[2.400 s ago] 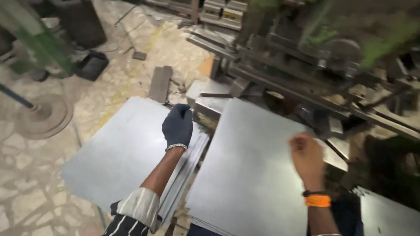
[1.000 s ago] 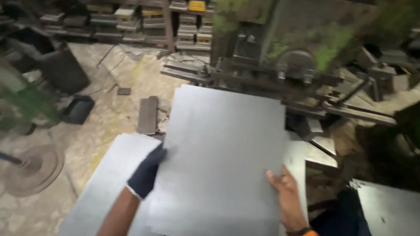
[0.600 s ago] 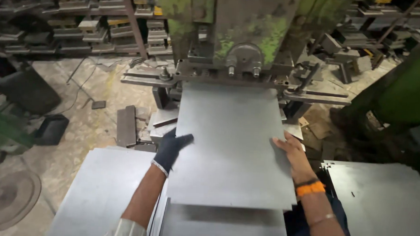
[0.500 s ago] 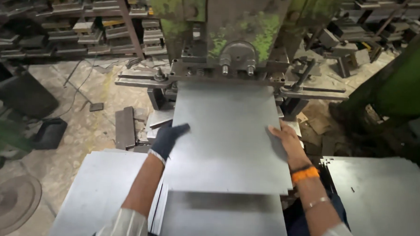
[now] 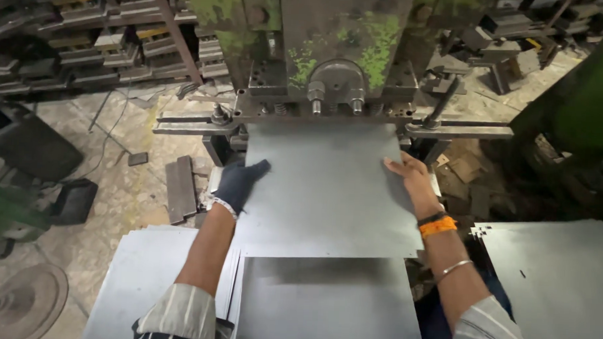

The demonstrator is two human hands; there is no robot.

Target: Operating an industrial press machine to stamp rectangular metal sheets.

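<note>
Under green press, both hands — gloved left, bare right — gripping metal sheet

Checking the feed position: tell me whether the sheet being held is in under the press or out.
Partly in. The metal sheet lies flat, its far edge under the green press, gripped by the gloved left hand and bare right hand.
</note>
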